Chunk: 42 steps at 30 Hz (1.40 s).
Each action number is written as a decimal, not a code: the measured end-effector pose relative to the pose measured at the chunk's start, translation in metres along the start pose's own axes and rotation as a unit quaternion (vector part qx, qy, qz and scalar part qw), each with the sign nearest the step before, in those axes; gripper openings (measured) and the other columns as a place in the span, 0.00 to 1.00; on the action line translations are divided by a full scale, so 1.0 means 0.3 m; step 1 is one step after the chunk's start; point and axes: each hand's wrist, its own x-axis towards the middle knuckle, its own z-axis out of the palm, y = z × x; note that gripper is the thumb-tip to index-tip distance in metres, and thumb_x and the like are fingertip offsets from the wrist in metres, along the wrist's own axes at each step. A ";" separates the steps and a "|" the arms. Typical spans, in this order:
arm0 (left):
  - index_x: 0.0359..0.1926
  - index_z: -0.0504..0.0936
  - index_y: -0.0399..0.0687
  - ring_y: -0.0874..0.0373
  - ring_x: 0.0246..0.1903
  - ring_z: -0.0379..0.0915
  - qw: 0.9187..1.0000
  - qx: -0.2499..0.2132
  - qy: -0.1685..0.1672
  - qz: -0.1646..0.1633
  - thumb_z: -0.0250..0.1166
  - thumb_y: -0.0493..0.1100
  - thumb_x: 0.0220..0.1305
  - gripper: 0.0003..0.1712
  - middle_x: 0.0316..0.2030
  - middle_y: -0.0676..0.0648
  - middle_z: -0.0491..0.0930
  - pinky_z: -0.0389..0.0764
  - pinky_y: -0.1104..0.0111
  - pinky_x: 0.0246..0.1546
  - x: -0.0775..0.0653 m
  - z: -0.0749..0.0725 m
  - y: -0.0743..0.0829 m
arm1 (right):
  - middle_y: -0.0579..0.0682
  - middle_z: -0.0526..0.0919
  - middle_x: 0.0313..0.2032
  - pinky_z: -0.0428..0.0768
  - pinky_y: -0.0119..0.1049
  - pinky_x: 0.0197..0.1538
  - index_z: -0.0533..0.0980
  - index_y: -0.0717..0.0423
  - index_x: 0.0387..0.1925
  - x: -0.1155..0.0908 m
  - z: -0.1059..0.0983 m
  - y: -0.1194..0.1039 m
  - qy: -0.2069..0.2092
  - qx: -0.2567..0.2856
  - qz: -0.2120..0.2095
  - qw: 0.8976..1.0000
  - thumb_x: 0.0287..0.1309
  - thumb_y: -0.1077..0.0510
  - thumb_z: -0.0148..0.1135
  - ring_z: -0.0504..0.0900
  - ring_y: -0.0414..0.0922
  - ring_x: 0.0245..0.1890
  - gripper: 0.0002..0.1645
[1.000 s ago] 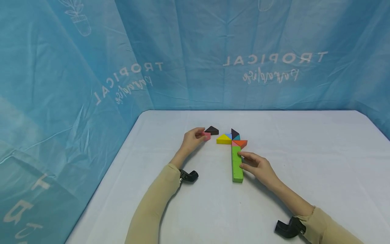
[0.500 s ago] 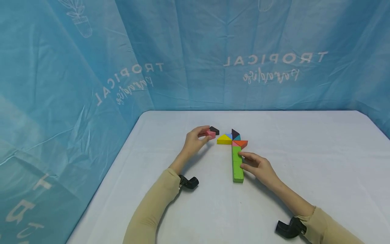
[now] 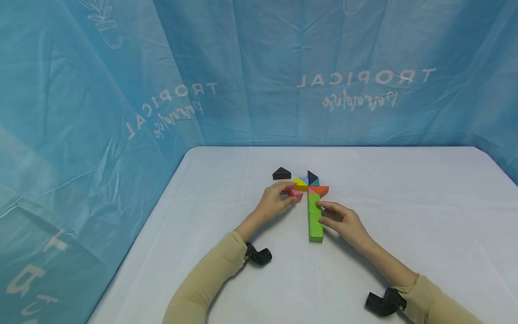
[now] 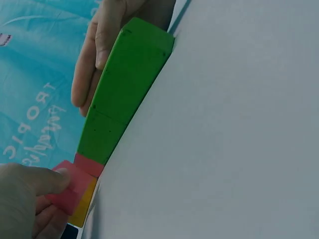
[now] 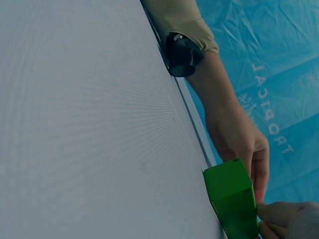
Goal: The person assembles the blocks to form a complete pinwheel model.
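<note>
My left hand [image 3: 275,203] pinches a pink triangular block [image 3: 296,194] between thumb and fingers, just in front of a yellow triangular block [image 3: 301,186]. In the left wrist view this pink block [image 4: 72,186] partly covers the yellow one. A column of green blocks [image 3: 315,218] lies in line toward me. Beside its right side my right hand [image 3: 344,222] rests thumb and fingertips against the green, fingers not wrapped round it. At the column's far end, blue, teal, black, orange [image 3: 321,190] and pink triangular blocks meet in a pinwheel shape.
A loose black triangular block [image 3: 281,173] lies behind and left of the pinwheel. All stand on a white table [image 3: 404,202], with blue printed cloth [image 3: 259,76] hanging behind and at the left. Each wrist wears a black camera [image 3: 259,255].
My left hand has carried the pink block from beside the loose black block rightward and nearer, to the front of the yellow block. The right hand stays put at the green column.
</note>
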 end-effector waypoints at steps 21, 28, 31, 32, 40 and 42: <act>0.53 0.78 0.40 0.60 0.39 0.76 0.999 0.051 0.002 -0.007 0.70 0.40 0.56 0.23 0.43 0.47 0.79 0.75 0.76 0.46 -0.022 0.011 0.002 | 0.56 0.73 0.59 0.69 0.38 0.59 0.72 0.60 0.59 0.002 0.000 0.002 0.003 -0.008 0.004 1.000 0.58 0.60 0.65 0.69 0.51 0.61 0.27; 0.54 0.78 0.40 0.60 0.37 0.75 0.998 0.061 0.003 -0.006 0.68 0.44 0.59 0.23 0.42 0.47 0.79 0.76 0.76 0.41 -0.016 0.016 0.007 | 0.56 0.73 0.59 0.69 0.39 0.59 0.71 0.60 0.60 0.001 0.000 -0.006 0.000 -0.007 0.002 1.000 0.58 0.59 0.64 0.69 0.52 0.61 0.28; 0.53 0.79 0.40 0.60 0.34 0.76 0.998 0.061 0.001 -0.008 0.67 0.45 0.60 0.22 0.40 0.47 0.80 0.76 0.76 0.38 -0.016 0.017 0.009 | 0.55 0.73 0.59 0.69 0.39 0.59 0.72 0.59 0.59 0.002 0.000 -0.006 0.001 -0.002 0.003 1.000 0.58 0.59 0.65 0.69 0.52 0.61 0.27; 0.53 0.79 0.40 0.60 0.34 0.76 0.998 0.060 0.000 -0.010 0.67 0.45 0.60 0.22 0.40 0.47 0.80 0.76 0.76 0.37 -0.016 0.017 0.009 | 0.55 0.73 0.59 0.69 0.39 0.59 0.72 0.59 0.59 0.002 0.000 -0.006 0.000 0.000 0.005 1.000 0.58 0.59 0.65 0.69 0.51 0.61 0.27; 0.51 0.80 0.39 0.59 0.34 0.75 0.998 0.067 0.000 -0.014 0.67 0.45 0.60 0.21 0.38 0.47 0.80 0.76 0.76 0.37 -0.025 0.018 0.014 | 0.56 0.73 0.59 0.69 0.39 0.60 0.71 0.60 0.60 0.002 -0.002 -0.001 0.000 -0.004 0.005 1.000 0.58 0.60 0.64 0.69 0.52 0.61 0.28; 0.52 0.79 0.39 0.59 0.36 0.75 0.998 0.066 0.001 -0.005 0.68 0.44 0.59 0.21 0.40 0.47 0.80 0.76 0.75 0.40 -0.026 0.021 0.013 | 0.57 0.73 0.59 0.69 0.40 0.59 0.71 0.61 0.60 0.001 -0.002 0.001 -0.001 -0.005 0.003 1.000 0.58 0.61 0.64 0.68 0.53 0.61 0.28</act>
